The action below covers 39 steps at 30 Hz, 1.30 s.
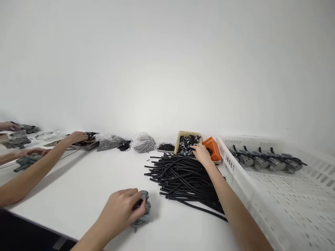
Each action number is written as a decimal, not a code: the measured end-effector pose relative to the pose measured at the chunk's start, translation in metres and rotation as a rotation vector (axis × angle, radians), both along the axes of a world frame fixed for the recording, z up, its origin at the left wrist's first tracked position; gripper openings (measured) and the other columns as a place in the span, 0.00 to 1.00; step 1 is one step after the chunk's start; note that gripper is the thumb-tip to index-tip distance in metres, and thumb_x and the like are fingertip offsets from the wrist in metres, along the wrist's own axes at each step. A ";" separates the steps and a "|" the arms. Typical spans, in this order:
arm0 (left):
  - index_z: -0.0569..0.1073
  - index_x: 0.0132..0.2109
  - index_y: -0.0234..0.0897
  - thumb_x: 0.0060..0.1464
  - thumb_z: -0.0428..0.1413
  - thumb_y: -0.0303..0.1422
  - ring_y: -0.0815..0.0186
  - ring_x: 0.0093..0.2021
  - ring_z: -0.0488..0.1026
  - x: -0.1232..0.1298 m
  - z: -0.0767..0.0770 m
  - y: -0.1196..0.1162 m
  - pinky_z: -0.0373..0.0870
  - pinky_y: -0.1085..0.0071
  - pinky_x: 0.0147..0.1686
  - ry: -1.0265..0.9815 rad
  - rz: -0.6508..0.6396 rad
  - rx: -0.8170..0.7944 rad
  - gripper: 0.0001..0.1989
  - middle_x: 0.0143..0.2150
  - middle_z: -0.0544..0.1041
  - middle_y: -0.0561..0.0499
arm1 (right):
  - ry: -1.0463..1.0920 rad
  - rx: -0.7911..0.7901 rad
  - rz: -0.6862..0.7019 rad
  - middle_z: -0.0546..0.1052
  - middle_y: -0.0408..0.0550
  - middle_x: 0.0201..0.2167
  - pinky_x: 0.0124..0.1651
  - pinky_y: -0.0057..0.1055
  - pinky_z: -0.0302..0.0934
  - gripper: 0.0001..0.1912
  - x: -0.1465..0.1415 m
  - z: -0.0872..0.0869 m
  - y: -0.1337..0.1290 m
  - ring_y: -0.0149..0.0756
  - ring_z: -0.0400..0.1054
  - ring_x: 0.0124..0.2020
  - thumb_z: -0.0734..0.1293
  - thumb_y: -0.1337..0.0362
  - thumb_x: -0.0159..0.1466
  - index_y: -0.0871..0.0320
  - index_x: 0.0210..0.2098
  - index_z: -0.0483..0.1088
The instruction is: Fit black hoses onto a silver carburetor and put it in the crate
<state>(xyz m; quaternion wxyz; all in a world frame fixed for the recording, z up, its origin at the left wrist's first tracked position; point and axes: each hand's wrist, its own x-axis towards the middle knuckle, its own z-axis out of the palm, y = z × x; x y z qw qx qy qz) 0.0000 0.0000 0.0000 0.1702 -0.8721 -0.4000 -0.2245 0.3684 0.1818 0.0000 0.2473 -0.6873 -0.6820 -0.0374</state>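
My left hand (125,208) is closed around a grey housing (143,214) on the white table, its fingers at the upper end of the part. My right hand (201,152) reaches over the front right of a cream bin (178,142) of small black and grey parts (186,144). Its index finger points into the bin; the other fingertips are partly hidden, and whether they hold anything does not show. Below my right hand and forearm lies a wide pile of black tubes (183,177).
An orange basket (214,148) leans beside the bin. On the right, a large white crate (251,188) holds several grey assemblies (261,161). Along the wall are bags of small parts (143,143) and a metal tray (90,145). Other people's hands and arms (39,170) work at the left.
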 end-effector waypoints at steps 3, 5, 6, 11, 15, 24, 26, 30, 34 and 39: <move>0.62 0.25 0.40 0.63 0.49 0.30 0.68 0.19 0.66 0.038 0.000 -0.011 0.58 0.71 0.22 -0.084 -0.134 0.107 0.16 0.19 0.66 0.55 | 0.030 0.034 0.011 0.74 0.55 0.51 0.56 0.36 0.64 0.15 -0.002 -0.001 0.001 0.46 0.69 0.55 0.67 0.64 0.70 0.51 0.54 0.80; 0.59 0.25 0.40 0.62 0.51 0.30 0.68 0.20 0.64 0.056 -0.004 -0.011 0.59 0.71 0.23 -0.194 -0.182 0.120 0.16 0.20 0.65 0.55 | 0.068 0.070 0.025 0.75 0.55 0.49 0.56 0.36 0.64 0.13 -0.004 -0.002 0.001 0.46 0.70 0.53 0.68 0.63 0.69 0.53 0.50 0.82; 0.58 0.26 0.40 0.61 0.53 0.30 0.68 0.22 0.64 0.061 -0.008 -0.010 0.59 0.71 0.23 -0.261 -0.198 0.118 0.16 0.21 0.65 0.55 | 0.094 0.093 0.034 0.75 0.54 0.47 0.55 0.36 0.64 0.12 -0.006 -0.002 0.000 0.46 0.70 0.52 0.67 0.64 0.69 0.55 0.48 0.82; 0.67 0.52 0.41 0.49 0.63 0.37 0.54 0.45 0.72 0.051 -0.046 0.000 0.72 0.58 0.45 -0.672 -0.228 -0.250 0.23 0.47 0.74 0.44 | 0.300 0.280 0.067 0.77 0.54 0.45 0.51 0.37 0.66 0.12 -0.014 0.012 -0.005 0.45 0.72 0.47 0.64 0.64 0.67 0.57 0.43 0.80; 0.53 0.69 0.49 0.37 0.69 0.30 0.52 0.56 0.73 0.041 -0.062 0.004 0.73 0.57 0.54 -0.837 -0.262 -0.968 0.54 0.64 0.68 0.41 | 0.568 0.459 0.114 0.79 0.55 0.42 0.47 0.38 0.68 0.13 -0.019 0.038 -0.009 0.42 0.73 0.37 0.63 0.58 0.65 0.59 0.41 0.74; 0.67 0.49 0.40 0.38 0.70 0.35 0.57 0.40 0.80 0.097 -0.013 0.019 0.76 0.63 0.42 -1.087 -0.350 -1.024 0.31 0.40 0.81 0.48 | 1.214 0.590 0.450 0.83 0.47 0.30 0.29 0.26 0.66 0.19 -0.048 0.107 -0.058 0.35 0.76 0.29 0.66 0.45 0.66 0.53 0.42 0.64; 0.68 0.48 0.39 0.40 0.70 0.43 0.56 0.41 0.80 0.113 0.017 0.030 0.76 0.63 0.45 -1.169 -0.384 -0.931 0.31 0.39 0.81 0.47 | 1.330 0.587 0.549 0.84 0.47 0.30 0.31 0.27 0.68 0.21 -0.057 0.120 -0.078 0.35 0.77 0.30 0.70 0.45 0.63 0.53 0.42 0.65; 0.71 0.45 0.36 0.44 0.67 0.47 0.58 0.40 0.79 0.145 0.088 0.043 0.75 0.66 0.43 -1.211 -0.449 -0.732 0.26 0.40 0.81 0.46 | 1.348 0.606 0.643 0.84 0.44 0.30 0.35 0.29 0.72 0.18 -0.073 0.137 -0.115 0.37 0.80 0.34 0.72 0.47 0.65 0.52 0.43 0.67; 0.73 0.43 0.37 0.43 0.69 0.43 0.61 0.37 0.77 0.163 0.133 0.043 0.74 0.69 0.39 -1.165 -0.513 -0.556 0.24 0.37 0.80 0.49 | 1.363 0.621 0.733 0.84 0.41 0.32 0.35 0.29 0.73 0.15 -0.077 0.145 -0.140 0.36 0.81 0.34 0.71 0.52 0.67 0.48 0.47 0.66; 0.75 0.45 0.37 0.41 0.69 0.41 0.61 0.35 0.76 0.154 0.141 0.046 0.72 0.68 0.35 -1.109 -0.564 -0.576 0.24 0.37 0.80 0.50 | 1.307 0.514 0.815 0.84 0.43 0.35 0.37 0.33 0.76 0.16 -0.077 0.146 -0.149 0.37 0.80 0.34 0.72 0.52 0.66 0.48 0.51 0.71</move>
